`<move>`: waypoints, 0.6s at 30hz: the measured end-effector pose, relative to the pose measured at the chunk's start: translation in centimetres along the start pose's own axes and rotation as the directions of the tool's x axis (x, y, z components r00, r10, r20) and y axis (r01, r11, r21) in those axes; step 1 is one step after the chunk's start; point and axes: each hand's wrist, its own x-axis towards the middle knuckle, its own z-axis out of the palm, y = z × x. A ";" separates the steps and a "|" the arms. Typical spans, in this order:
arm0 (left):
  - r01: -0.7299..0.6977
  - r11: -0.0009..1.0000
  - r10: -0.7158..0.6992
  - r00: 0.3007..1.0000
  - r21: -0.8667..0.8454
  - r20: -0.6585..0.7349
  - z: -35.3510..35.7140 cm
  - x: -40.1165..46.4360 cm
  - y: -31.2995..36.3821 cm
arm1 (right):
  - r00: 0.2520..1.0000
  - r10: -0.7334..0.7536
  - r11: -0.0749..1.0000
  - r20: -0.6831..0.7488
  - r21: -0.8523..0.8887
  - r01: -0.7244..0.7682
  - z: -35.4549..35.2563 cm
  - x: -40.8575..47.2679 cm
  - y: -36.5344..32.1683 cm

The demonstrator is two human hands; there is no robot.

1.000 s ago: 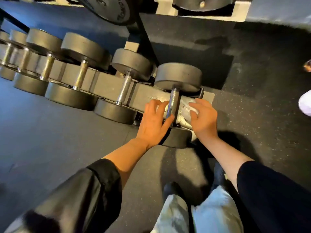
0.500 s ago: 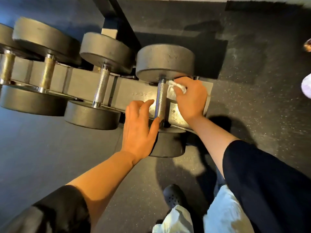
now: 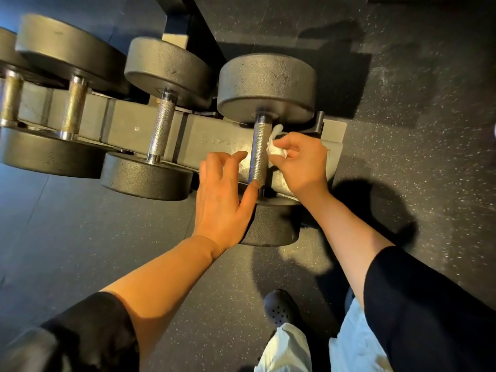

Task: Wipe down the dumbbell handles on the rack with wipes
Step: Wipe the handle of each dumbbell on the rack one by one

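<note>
— What had changed over that last second?

— The left hand point(image 3: 220, 200) had kept its place at the near end of the handle point(image 3: 259, 151), thumb against the bar's lower end, heel on the near weight. The right hand point(image 3: 300, 162) had carried the wipe point(image 3: 276, 146) from low on the bar's right side up toward the far weight, then halfway back down, beside the bar's middle. The view had also closed in on the rack point(image 3: 128, 124).

— Meaning what for the job?

— Likely that the end dumbbell's handle was mid-wipe, its right flank covered in passes. The three handles further left looked untouched, so most of the task seemed left.

— The left fingers?

— Loosely spread and relaxed, gripping nothing. The fingers point(image 3: 236, 157) lay just left of the bar; only the thumb touched it.

— And the wipe against the right fingers?

— Bunched and pinched between the thumb and the curled fingers point(image 3: 290, 142), sticking out to their left. It sat against the bar's right side, or just beside it; contact couldn't be told for certain. The bar stood between the two hands.
</note>
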 end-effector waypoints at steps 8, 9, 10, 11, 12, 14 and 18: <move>-0.006 1.000 0.006 1.000 -0.001 -0.002 0.0 0.0 0.0 | 0.962 0.059 0.998 0.267 -0.005 -0.060 -1.8 -3.2 0.5; -0.006 1.000 0.006 1.000 -0.002 -0.002 0.0 0.0 0.0 | 0.951 0.074 0.997 0.300 -0.026 -0.069 -2.1 -3.3 0.4; -0.006 1.000 0.006 1.000 -0.003 -0.002 0.0 0.0 0.0 | 0.955 0.067 0.997 0.289 -0.043 -0.057 -2.3 -3.3 0.2; -0.006 1.000 0.006 1.000 -0.004 -0.002 0.0 0.0 0.0 | 0.974 0.042 0.998 0.223 -0.044 -0.032 -2.3 -3.0 -0.2; -0.008 1.000 0.008 1.000 -0.003 -0.002 0.0 0.0 0.0 | 0.994 0.013 0.999 0.112 -0.039 -0.009 -2.2 -2.6 -0.5; -0.009 1.000 0.009 1.000 0.000 -0.002 0.0 0.0 -0.1 | 0.992 -0.051 0.997 -0.113 -0.055 0.045 -1.5 -1.2 -1.4; -0.012 1.000 0.012 1.000 0.001 -0.005 0.0 -0.1 -0.1 | 0.978 -0.173 0.970 -0.116 -0.193 0.149 0.7 0.6 -2.5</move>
